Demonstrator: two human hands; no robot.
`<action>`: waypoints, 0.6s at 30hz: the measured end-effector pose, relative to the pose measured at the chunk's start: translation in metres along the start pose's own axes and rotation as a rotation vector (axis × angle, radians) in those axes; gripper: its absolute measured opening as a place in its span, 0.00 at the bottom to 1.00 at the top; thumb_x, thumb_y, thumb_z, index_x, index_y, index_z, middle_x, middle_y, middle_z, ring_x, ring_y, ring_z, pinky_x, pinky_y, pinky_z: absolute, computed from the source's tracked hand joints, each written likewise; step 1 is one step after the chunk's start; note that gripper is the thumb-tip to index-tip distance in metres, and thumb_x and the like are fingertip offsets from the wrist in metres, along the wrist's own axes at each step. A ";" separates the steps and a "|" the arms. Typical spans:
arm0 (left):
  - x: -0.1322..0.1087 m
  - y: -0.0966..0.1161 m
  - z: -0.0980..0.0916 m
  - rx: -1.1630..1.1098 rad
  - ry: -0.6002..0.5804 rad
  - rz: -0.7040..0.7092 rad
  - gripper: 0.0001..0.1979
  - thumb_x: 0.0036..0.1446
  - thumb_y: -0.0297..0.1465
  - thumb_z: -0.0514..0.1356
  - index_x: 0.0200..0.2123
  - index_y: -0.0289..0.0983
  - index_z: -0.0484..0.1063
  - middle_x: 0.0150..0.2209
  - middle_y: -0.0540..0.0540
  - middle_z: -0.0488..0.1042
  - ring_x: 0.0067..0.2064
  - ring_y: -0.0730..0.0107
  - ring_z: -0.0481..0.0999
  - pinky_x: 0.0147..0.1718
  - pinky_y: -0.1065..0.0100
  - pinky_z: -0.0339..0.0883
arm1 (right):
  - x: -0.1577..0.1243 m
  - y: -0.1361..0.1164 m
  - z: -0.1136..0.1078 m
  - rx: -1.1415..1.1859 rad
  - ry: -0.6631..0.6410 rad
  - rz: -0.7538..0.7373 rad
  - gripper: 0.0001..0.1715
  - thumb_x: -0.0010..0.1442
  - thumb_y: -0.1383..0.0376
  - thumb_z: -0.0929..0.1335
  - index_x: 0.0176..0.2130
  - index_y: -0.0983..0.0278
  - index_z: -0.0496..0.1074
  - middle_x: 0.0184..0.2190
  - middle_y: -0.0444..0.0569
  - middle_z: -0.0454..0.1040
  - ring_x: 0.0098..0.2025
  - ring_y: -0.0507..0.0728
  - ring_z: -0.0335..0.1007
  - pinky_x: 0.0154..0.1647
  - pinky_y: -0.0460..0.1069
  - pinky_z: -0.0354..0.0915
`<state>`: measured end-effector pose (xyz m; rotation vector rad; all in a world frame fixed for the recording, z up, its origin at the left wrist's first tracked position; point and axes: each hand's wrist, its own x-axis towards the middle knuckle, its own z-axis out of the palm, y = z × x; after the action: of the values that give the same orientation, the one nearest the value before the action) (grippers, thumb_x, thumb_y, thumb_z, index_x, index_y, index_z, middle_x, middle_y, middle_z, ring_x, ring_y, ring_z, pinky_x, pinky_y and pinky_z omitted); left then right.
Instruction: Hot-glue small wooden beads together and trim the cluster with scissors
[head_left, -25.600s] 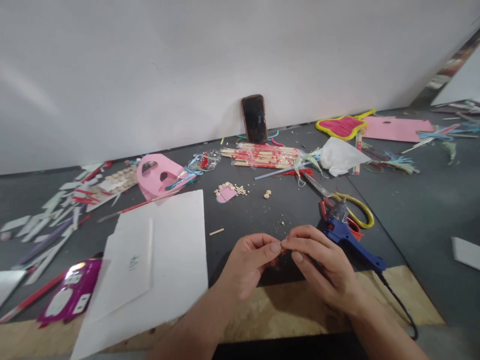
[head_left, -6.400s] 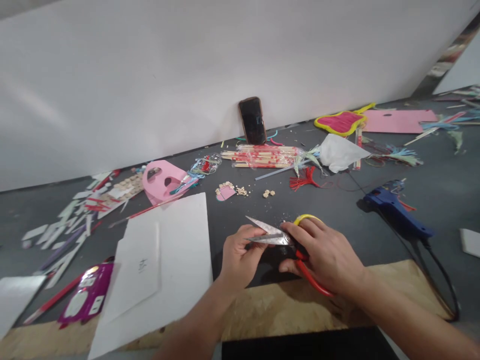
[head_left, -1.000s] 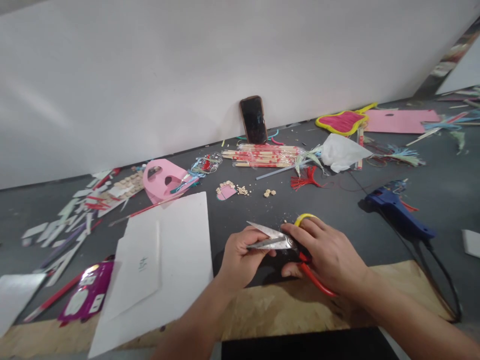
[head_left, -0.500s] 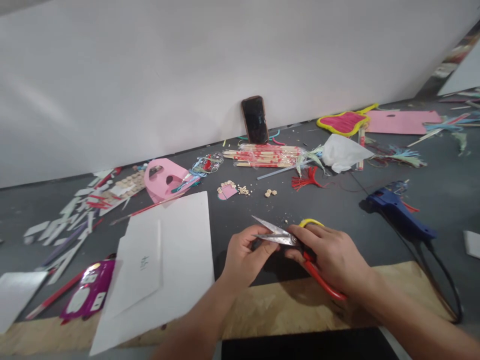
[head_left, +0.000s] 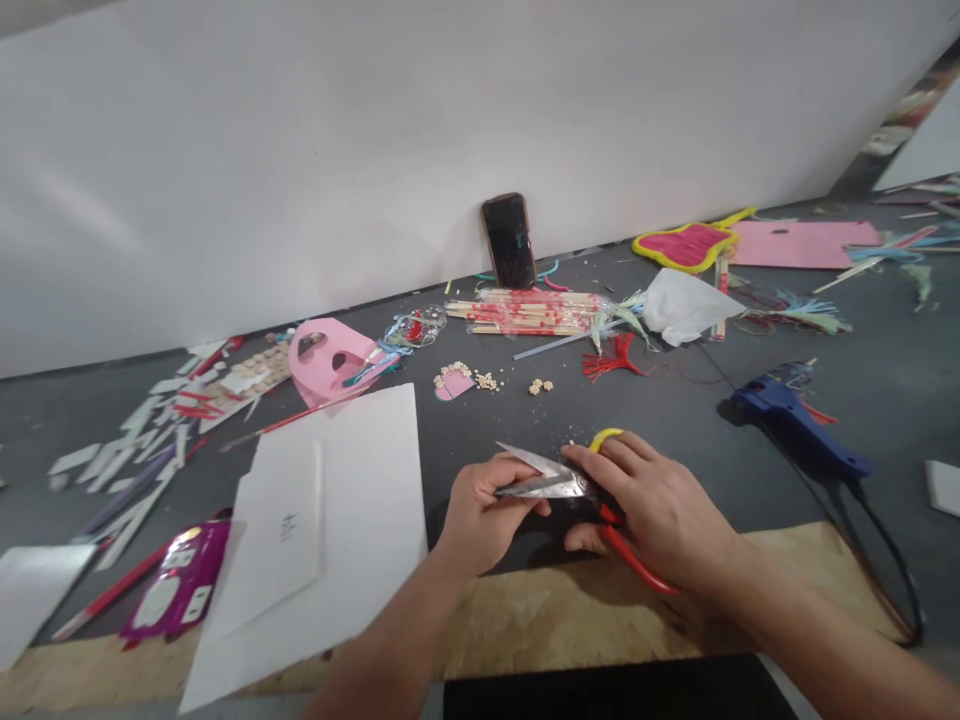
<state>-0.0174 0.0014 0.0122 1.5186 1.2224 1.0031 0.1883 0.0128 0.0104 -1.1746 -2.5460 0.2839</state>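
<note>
My right hand (head_left: 664,495) grips a pair of scissors (head_left: 559,486) with one yellow and one red handle. The parted blades point left. My left hand (head_left: 480,515) has its fingers pinched together at the blades; whatever they hold is too small or hidden to make out. Pale crumbs lie just beyond the scissors. Farther back on the dark table are a small pink heart-shaped piece (head_left: 454,386) edged with pale wooden bits, a little pile of such bits (head_left: 487,382) and a few more (head_left: 540,386).
White sheets (head_left: 375,500) and a purple case (head_left: 176,580) lie left. A pink cutout (head_left: 330,350), bagged sticks (head_left: 525,312), a leaning phone (head_left: 510,240) and a red tassel (head_left: 613,358) are behind. At right rests a blue glue gun (head_left: 799,425) with its cord.
The scissors and my right hand have shifted slightly left, and the blades sit a bit lower. My left hand has also moved a little left, with its fingers still pinched.
</note>
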 end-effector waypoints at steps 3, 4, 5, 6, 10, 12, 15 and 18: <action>0.001 0.002 -0.002 0.025 -0.046 -0.014 0.10 0.51 0.26 0.59 0.19 0.36 0.74 0.22 0.46 0.77 0.28 0.68 0.76 0.31 0.70 0.67 | -0.002 0.001 0.001 0.007 0.016 -0.030 0.32 0.62 0.47 0.62 0.53 0.67 0.67 0.37 0.56 0.74 0.38 0.61 0.70 0.35 0.52 0.67; 0.000 0.002 -0.002 0.024 -0.053 -0.019 0.11 0.51 0.27 0.59 0.19 0.36 0.74 0.22 0.46 0.77 0.28 0.68 0.76 0.30 0.71 0.67 | -0.002 0.002 0.002 0.006 0.018 -0.033 0.30 0.63 0.48 0.61 0.53 0.67 0.67 0.36 0.55 0.75 0.36 0.60 0.71 0.33 0.52 0.66; 0.000 0.003 -0.002 0.020 -0.055 -0.024 0.11 0.52 0.27 0.59 0.19 0.36 0.74 0.22 0.47 0.77 0.27 0.68 0.75 0.30 0.71 0.67 | -0.003 0.002 0.002 0.003 0.018 -0.031 0.29 0.64 0.49 0.60 0.53 0.67 0.67 0.35 0.55 0.75 0.35 0.59 0.72 0.32 0.51 0.66; 0.000 0.003 -0.001 0.013 -0.054 -0.028 0.11 0.52 0.27 0.59 0.19 0.36 0.74 0.22 0.47 0.77 0.27 0.68 0.75 0.30 0.71 0.67 | -0.003 0.001 0.002 -0.002 0.018 -0.025 0.28 0.65 0.49 0.59 0.52 0.66 0.67 0.35 0.54 0.75 0.34 0.59 0.72 0.31 0.50 0.65; -0.003 -0.001 0.004 -0.071 -0.036 -0.083 0.09 0.54 0.31 0.59 0.24 0.35 0.76 0.21 0.47 0.77 0.26 0.68 0.75 0.28 0.70 0.67 | -0.005 -0.001 0.002 -0.006 0.009 0.010 0.24 0.66 0.52 0.59 0.50 0.64 0.69 0.33 0.53 0.76 0.32 0.58 0.73 0.29 0.49 0.64; -0.003 -0.004 0.007 -0.141 -0.018 -0.111 0.08 0.55 0.33 0.60 0.29 0.35 0.77 0.21 0.47 0.77 0.25 0.69 0.75 0.27 0.70 0.68 | -0.005 -0.002 0.001 0.000 0.012 0.024 0.22 0.67 0.53 0.58 0.48 0.64 0.70 0.32 0.52 0.76 0.32 0.57 0.73 0.29 0.49 0.64; -0.004 -0.007 0.010 -0.188 -0.004 -0.100 0.09 0.55 0.34 0.61 0.31 0.34 0.77 0.23 0.46 0.78 0.27 0.68 0.76 0.28 0.71 0.68 | -0.005 -0.002 0.002 -0.011 0.027 0.046 0.22 0.67 0.52 0.58 0.47 0.64 0.70 0.32 0.52 0.76 0.33 0.57 0.74 0.29 0.48 0.64; -0.004 -0.008 0.010 -0.149 0.020 -0.073 0.08 0.54 0.35 0.62 0.31 0.35 0.76 0.27 0.46 0.79 0.30 0.68 0.77 0.31 0.71 0.68 | -0.004 -0.001 0.003 -0.025 0.028 0.060 0.23 0.66 0.51 0.57 0.48 0.63 0.69 0.34 0.53 0.76 0.33 0.58 0.73 0.29 0.49 0.64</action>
<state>-0.0104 -0.0032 0.0022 1.3426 1.1812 1.0399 0.1887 0.0089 0.0069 -1.2568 -2.4999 0.2490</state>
